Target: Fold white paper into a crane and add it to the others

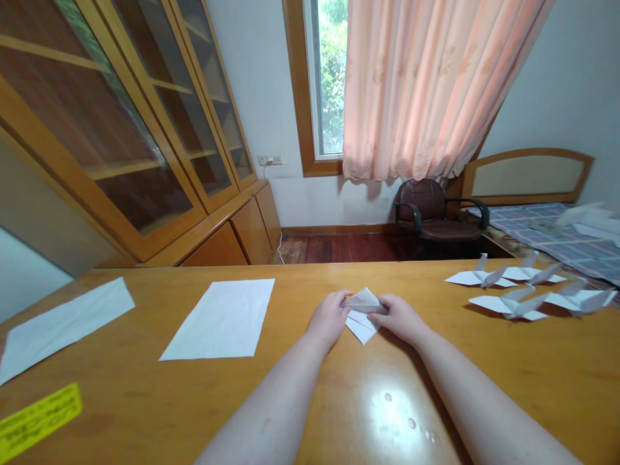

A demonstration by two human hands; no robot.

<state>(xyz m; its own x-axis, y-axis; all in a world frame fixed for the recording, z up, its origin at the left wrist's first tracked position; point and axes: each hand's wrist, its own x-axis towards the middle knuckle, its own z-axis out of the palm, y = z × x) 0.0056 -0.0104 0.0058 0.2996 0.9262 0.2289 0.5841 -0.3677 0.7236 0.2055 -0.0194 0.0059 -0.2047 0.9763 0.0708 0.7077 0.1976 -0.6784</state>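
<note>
Between my two hands is a small piece of folded white paper (362, 327), held just at the table's surface. Its lower part forms a point toward me, and a flap stands up across the middle. My left hand (330, 318) grips its left edge with thumb and fingers. On the other side, my right hand (398, 316) pinches the right edge, the thumb near the lower flap. Some fingertips are hidden behind the paper. Off to the right stand several folded paper cranes (513, 302) with spread wings.
A flat white sheet (223, 320) lies left of my hands, with another white paper strip (68, 326) farther left. A yellow label (41, 420) is at the near left of the wooden table (300, 274). Beyond the table are a chair (426, 206), a bed and a glass-door cabinet (159, 97).
</note>
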